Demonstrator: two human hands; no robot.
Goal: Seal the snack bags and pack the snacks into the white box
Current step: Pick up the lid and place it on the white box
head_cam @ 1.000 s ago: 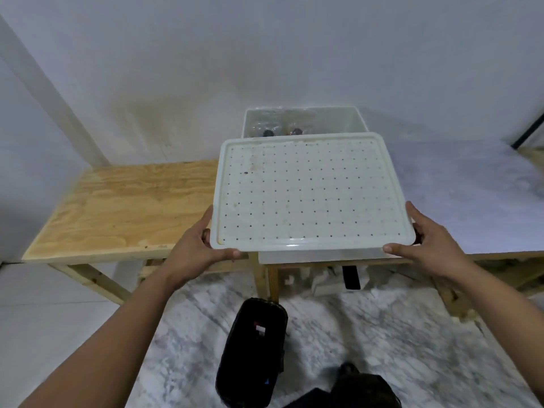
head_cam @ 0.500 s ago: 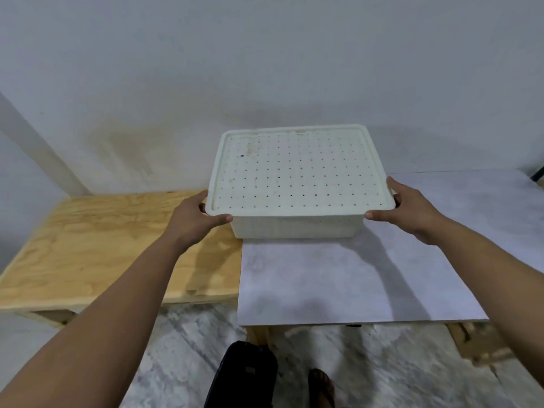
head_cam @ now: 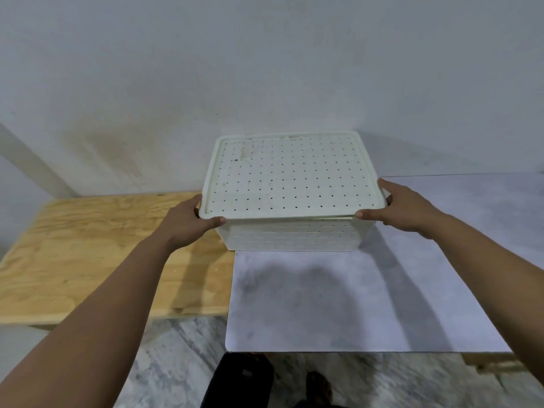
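The white box [head_cam: 294, 237] stands against the back wall, where the wooden table meets the grey mat. A white lid [head_cam: 290, 175] dotted with small holes lies flat on top of it. My left hand [head_cam: 188, 222] grips the lid's near left corner, thumb along the front rim. My right hand [head_cam: 397, 209] grips the near right corner the same way. A thin gap shows under the lid's front right edge. The snack bags are hidden inside the box.
A bare wooden table [head_cam: 88, 254] extends to the left. A grey mat [head_cam: 353, 295] covers the table on the right, in front of the box. Below the table edge are a marble floor [head_cam: 176, 363] and a black object [head_cam: 244, 378].
One second ago I held the lid in the air in front of the open box. It now rests on the box, with both hands still on its near corners.
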